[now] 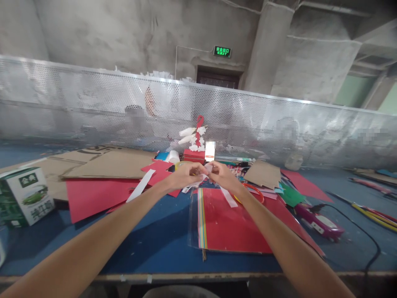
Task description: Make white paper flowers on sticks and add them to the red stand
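Over the middle of the table, my left hand [187,174] and my right hand [221,176] meet fingertip to fingertip. Both pinch a small piece of white paper [208,169] between them; its exact shape is partly hidden by the fingers. Below my right hand a white paper strip [228,198] slants down over a pack of red paper sheets [235,227] in a clear sleeve. Another white strip [141,185] lies to the left, by my left forearm. Just behind my hands stand a lit phone [210,151] and a red stand with white paper flowers [197,140].
Cardboard [111,163] and red sheets [93,196] cover the left side, near a milk carton [27,196]. To the right are a brown cardboard piece [262,174], a purple glue gun [321,223] with its cord, and pliers [369,213]. A perforated metal partition [242,120] runs along the back.
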Demonstrator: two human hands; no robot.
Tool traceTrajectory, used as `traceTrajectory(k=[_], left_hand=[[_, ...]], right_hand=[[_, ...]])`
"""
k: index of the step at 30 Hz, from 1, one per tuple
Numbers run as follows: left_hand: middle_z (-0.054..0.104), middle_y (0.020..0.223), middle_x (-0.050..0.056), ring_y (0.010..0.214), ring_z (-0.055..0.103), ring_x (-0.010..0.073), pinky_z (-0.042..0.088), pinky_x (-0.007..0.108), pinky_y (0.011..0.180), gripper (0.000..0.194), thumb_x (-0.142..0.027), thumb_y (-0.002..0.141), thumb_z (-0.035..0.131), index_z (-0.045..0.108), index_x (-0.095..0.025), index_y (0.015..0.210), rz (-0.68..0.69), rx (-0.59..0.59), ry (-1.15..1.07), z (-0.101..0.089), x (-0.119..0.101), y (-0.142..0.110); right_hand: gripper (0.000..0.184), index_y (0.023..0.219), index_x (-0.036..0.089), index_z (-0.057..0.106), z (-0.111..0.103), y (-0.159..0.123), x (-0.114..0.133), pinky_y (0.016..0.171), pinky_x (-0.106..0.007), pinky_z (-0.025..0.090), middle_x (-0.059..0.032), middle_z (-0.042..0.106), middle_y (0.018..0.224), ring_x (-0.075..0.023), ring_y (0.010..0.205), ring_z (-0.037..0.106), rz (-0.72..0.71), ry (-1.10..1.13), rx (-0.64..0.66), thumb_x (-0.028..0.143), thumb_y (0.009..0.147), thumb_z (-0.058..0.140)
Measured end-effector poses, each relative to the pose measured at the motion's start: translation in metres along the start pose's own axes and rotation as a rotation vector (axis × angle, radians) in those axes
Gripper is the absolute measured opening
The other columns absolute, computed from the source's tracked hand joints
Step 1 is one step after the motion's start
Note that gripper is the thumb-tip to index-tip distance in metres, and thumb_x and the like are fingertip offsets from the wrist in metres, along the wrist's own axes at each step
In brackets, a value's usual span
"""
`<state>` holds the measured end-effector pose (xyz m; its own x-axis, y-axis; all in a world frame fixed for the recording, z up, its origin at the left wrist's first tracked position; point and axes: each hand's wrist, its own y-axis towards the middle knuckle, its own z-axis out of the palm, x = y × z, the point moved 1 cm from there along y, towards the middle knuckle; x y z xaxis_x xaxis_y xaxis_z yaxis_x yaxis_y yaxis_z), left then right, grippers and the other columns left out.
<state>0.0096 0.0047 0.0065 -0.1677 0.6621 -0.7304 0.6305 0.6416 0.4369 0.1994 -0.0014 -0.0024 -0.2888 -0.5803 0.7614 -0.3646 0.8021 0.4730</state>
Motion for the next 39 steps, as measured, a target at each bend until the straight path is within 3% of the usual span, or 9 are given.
traceTrajectory(k=[5, 9, 13, 15, 19, 25, 28, 32, 39], left_hand=[[0.066, 0.08, 0.004, 0.066, 0.059, 0.0126, 0.043, 0.024, 0.059, 0.021, -0.033, 0.081, 0.063, 0.065, -0.016, 0.093, -0.089, -0.046, -0.025, -0.001, 0.01, 0.002], [0.066, 0.081, 0.004, 0.07, 0.06, 0.014, 0.045, 0.024, 0.062, 0.021, -0.033, 0.078, 0.066, 0.064, -0.016, 0.09, -0.126, -0.125, -0.016, -0.005, 0.021, 0.004], [0.067, 0.088, 0.005, 0.078, 0.061, 0.0147, 0.047, 0.027, 0.07, 0.019, -0.031, 0.076, 0.067, 0.062, -0.015, 0.087, -0.104, -0.195, -0.065, -0.007, 0.023, 0.006], [0.066, 0.085, 0.005, 0.076, 0.061, 0.0146, 0.047, 0.027, 0.07, 0.02, -0.032, 0.076, 0.067, 0.06, -0.015, 0.084, -0.112, -0.219, -0.107, -0.008, 0.02, 0.006], [0.066, 0.08, 0.004, 0.071, 0.06, 0.0142, 0.047, 0.027, 0.066, 0.022, -0.032, 0.075, 0.068, 0.057, -0.015, 0.083, -0.132, -0.282, -0.122, -0.008, 0.014, 0.005], [0.067, 0.084, 0.005, 0.075, 0.061, 0.0148, 0.047, 0.027, 0.068, 0.022, -0.027, 0.077, 0.066, 0.06, -0.015, 0.094, -0.098, -0.267, -0.041, -0.007, 0.012, 0.005], [0.066, 0.084, 0.004, 0.073, 0.061, 0.0141, 0.047, 0.027, 0.067, 0.025, -0.023, 0.08, 0.061, 0.062, -0.016, 0.104, -0.03, -0.216, 0.097, -0.008, 0.014, 0.005], [0.069, 0.099, 0.006, 0.083, 0.063, 0.0161, 0.048, 0.029, 0.075, 0.024, -0.025, 0.086, 0.054, 0.065, -0.019, 0.107, 0.056, -0.145, 0.25, -0.01, 0.02, 0.004], [0.071, 0.099, 0.006, 0.077, 0.063, 0.0152, 0.048, 0.027, 0.068, 0.022, -0.029, 0.088, 0.053, 0.066, -0.019, 0.102, 0.018, -0.158, 0.239, -0.011, 0.028, 0.006]], right_hand=[[0.034, 0.108, 0.018, 0.055, 0.002, -0.002, -0.002, 0.057, -0.024, 0.045, 0.001, 0.061, 0.072, -0.0129, 0.061, 0.056, 0.045, -0.032, 0.078, 0.028, 0.076, 0.064], [0.045, 0.115, 0.019, 0.052, 0.005, -0.001, -0.006, 0.072, -0.03, 0.049, -0.0057, 0.065, 0.096, -0.0157, 0.078, 0.061, 0.049, -0.033, 0.101, 0.028, 0.074, 0.068], [0.048, 0.116, 0.019, 0.054, 0.006, 0.0, -0.003, 0.09, -0.036, 0.047, -0.0103, 0.059, 0.119, -0.0199, 0.105, 0.059, -0.009, -0.053, 0.066, 0.021, 0.071, 0.07], [0.043, 0.113, 0.019, 0.055, 0.007, 0.0, 0.0, 0.091, -0.035, 0.046, -0.009, 0.063, 0.114, -0.0198, 0.106, 0.059, 0.002, -0.002, 0.085, 0.021, 0.073, 0.069], [0.027, 0.103, 0.018, 0.06, 0.009, 0.0, 0.002, 0.079, -0.031, 0.049, -0.0049, 0.069, 0.09, -0.0181, 0.085, 0.065, 0.101, 0.109, 0.131, 0.033, 0.081, 0.064], [0.02, 0.078, 0.016, 0.063, 0.011, 0.0, 0.002, 0.068, -0.027, 0.046, -0.0021, 0.066, 0.071, -0.0161, 0.069, 0.062, 0.08, 0.0, 0.109, 0.036, 0.08, 0.063], [0.015, 0.075, 0.015, 0.063, 0.01, 0.0, 0.001, 0.063, -0.025, 0.044, -0.0015, 0.065, 0.067, -0.0153, 0.066, 0.06, 0.061, -0.058, 0.093, 0.03, 0.079, 0.061], [0.011, 0.076, 0.015, 0.063, 0.008, 0.001, -0.002, 0.063, -0.024, 0.043, -0.0012, 0.065, 0.067, -0.0147, 0.065, 0.06, 0.048, -0.101, 0.077, 0.024, 0.077, 0.058], [0.012, 0.079, 0.014, 0.066, 0.007, 0.001, -0.004, 0.07, -0.026, 0.047, -0.003, 0.068, 0.074, -0.016, 0.071, 0.063, 0.013, -0.113, 0.08, 0.023, 0.076, 0.059]])
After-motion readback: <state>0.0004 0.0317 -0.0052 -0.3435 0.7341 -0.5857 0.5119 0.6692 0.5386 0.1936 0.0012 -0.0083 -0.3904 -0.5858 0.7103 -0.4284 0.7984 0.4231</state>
